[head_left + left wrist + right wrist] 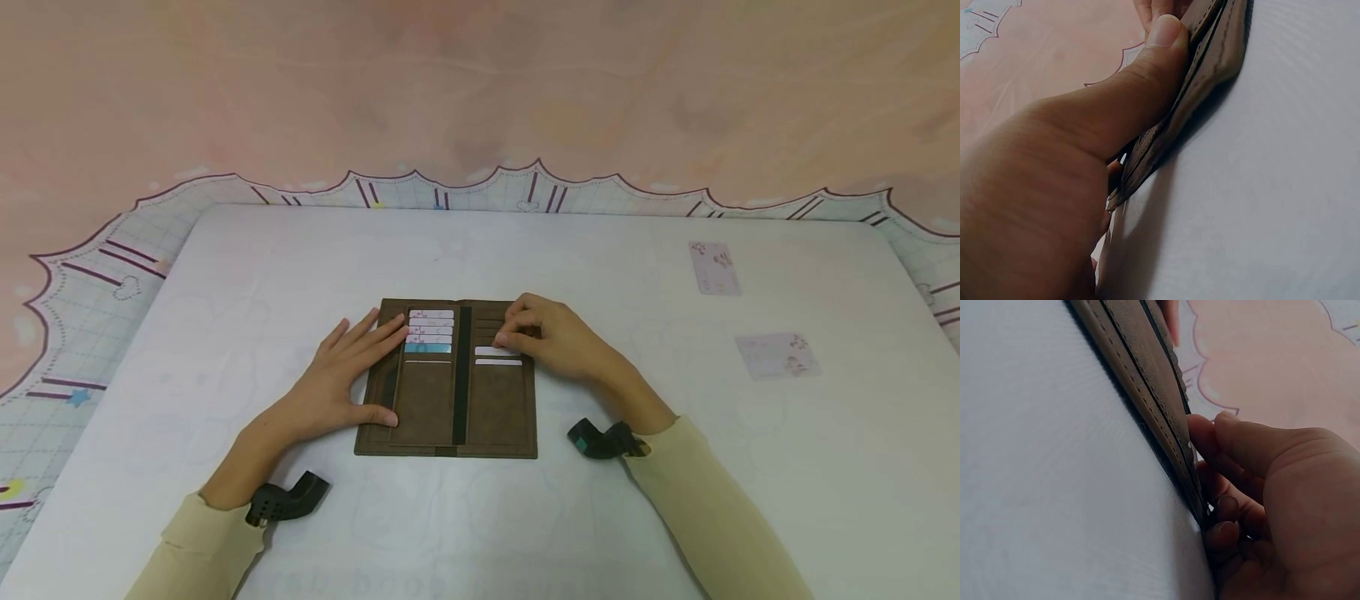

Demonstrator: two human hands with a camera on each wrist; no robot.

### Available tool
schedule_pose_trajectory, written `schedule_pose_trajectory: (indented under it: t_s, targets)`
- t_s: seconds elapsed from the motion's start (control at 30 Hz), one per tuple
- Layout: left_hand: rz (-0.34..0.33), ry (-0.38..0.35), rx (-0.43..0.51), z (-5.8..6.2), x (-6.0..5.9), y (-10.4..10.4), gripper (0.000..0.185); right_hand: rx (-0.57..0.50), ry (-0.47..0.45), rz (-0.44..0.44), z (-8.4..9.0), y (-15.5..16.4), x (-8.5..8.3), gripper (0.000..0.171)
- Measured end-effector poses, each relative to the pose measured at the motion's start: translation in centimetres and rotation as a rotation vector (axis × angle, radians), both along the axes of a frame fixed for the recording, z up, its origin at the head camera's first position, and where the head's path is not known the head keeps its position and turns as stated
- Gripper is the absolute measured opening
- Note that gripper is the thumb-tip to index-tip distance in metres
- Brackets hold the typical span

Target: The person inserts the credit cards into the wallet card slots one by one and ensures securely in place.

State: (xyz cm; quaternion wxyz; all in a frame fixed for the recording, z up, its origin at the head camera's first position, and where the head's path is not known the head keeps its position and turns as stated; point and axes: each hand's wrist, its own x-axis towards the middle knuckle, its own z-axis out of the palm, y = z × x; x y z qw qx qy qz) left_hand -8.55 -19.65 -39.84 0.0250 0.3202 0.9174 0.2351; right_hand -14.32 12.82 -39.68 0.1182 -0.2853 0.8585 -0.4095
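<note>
Here, open brown card wallet (450, 383) flat on the white tabletop (525, 517); left hand (341, 375) spread, pressing its left half. Right hand (551, 333) pinching a white card (495, 351) at a right-side slot. Likely risk: card buckling or jamming if pushed askew.

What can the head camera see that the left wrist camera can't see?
Only the head view shows the cards in the wallet's slots, the right hand pinching a white card, and two loose cards on the table. Only the left wrist view shows the wallet's stitched edge from the side, under the thumb. Both show the left hand pressing flat on the brown wallet.
</note>
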Motion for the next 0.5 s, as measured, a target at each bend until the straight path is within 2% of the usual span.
schedule_pose_trajectory:
  t_s: [0.5]
  targets:
    - [0.009,-0.009,-0.005,0.06,-0.02,0.04,0.106,-0.001,0.012,0.024,-0.05,-0.01,-0.12,0.011]
